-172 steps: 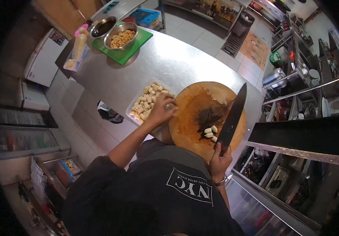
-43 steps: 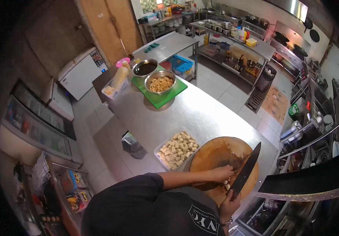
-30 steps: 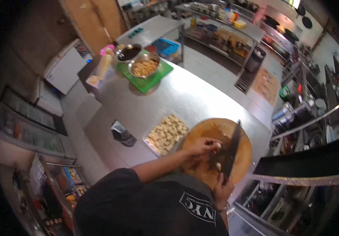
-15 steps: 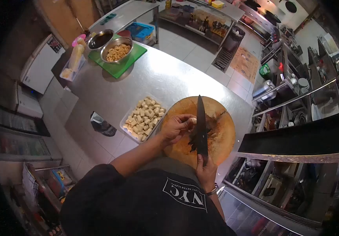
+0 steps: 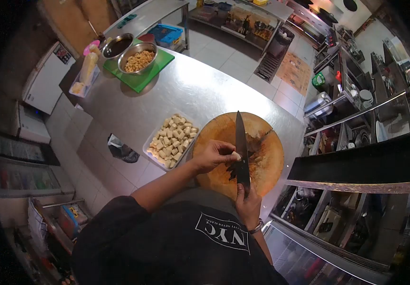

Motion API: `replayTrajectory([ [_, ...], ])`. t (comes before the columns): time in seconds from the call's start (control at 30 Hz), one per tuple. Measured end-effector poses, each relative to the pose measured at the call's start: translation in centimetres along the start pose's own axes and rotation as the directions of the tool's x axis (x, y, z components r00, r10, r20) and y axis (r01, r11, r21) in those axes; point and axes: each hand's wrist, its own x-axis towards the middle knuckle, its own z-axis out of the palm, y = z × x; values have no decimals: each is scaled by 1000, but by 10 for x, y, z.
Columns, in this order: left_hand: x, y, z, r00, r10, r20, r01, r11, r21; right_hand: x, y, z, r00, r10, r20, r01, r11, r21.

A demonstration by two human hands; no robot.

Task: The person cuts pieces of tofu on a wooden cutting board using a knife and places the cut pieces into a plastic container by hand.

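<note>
My left hand [image 5: 213,156] pinches a small pale piece of food [image 5: 236,155] between thumb and fingertips, right beside the knife blade. In my right hand [image 5: 248,205] is the handle of a large dark chef's knife [image 5: 241,137], its tip pointing away from me. Both hands are over a round wooden chopping block [image 5: 214,127], which has a dark worn patch and orange stains. Left of the block stands a clear plastic container [image 5: 146,151] with many pale chunks [image 5: 171,137]. What exactly the pinched piece is I cannot make out.
At the far left of the steel table [image 5: 200,83], a green cutting board [image 5: 161,71] bears a bowl of brown bits [image 5: 139,61]. Next to it are a bowl of dark liquid [image 5: 118,46] and a plastic tub [image 5: 82,88]. Shelves with dishes [image 5: 364,97] line the right.
My left hand's fingertips have come slightly nearer to me along the blade, with the pale piece now showing more. The knife stays nearly in place; the whole view has shifted a little.
</note>
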Motion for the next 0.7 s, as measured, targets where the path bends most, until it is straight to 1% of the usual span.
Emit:
replayTrajectory([
  [0.03,0,-1,-1,999,-17,47,16,999,31,0,4,2,999,-37,-19,37,999,6],
  [0.07,0,-4,-1,999,-18,47,16,999,31,1,6,3,996,-75,-39,75,997,11],
  [0.1,0,-8,-2,1000,-9,23,10,1000,-29,1,2,2,996,-75,-39,76,997,11],
  [0.13,0,-11,-3,1000,-2,-2,2,996,-88,1,-4,0,1000,-11,-25,11,1000,6],
  [0.17,1,-16,-2,1000,-3,-2,3,996,-88,1,-7,-2,998,55,-11,-55,999,0],
  [0.23,4,-26,1,997,43,-69,-61,956,-287,1,-6,-1,999,32,-39,-31,999,35],
  [0.27,6,-26,-1,997,44,-69,-62,956,-286,1,-5,-1,998,8,-69,-4,998,70],
  [0.3,8,-26,-5,992,59,-111,-94,935,-342,1,-5,-2,998,7,-68,-2,997,71],
  [0.33,10,-25,-8,986,71,-152,-126,910,-396,0,-4,-3,998,36,-53,-33,998,61],
  [0.37,10,-24,-11,986,70,-151,-125,910,-395,-1,-4,-4,997,67,-40,-65,997,50],
  [0.43,8,-21,-17,986,69,-151,-136,859,-494,0,-5,-4,998,47,-46,-45,998,41],
  [0.47,9,-21,-17,986,68,-151,-135,859,-493,0,-6,-3,998,27,-49,-25,999,32],
  [0.53,11,-20,-17,974,132,-186,-202,876,-438,0,-6,-2,999,23,-41,-21,999,42],
  [0.6,11,-20,-15,969,161,-189,-229,869,-438,0,-3,-1,999,18,-33,-17,999,51],
  [0.67,12,-19,-13,963,190,-192,-257,862,-438,0,4,3,999,-35,-35,36,999,35],
  [0.7,12,-18,-13,959,217,-181,-275,860,-429,-1,7,5,999,-35,-34,36,999,35],
])
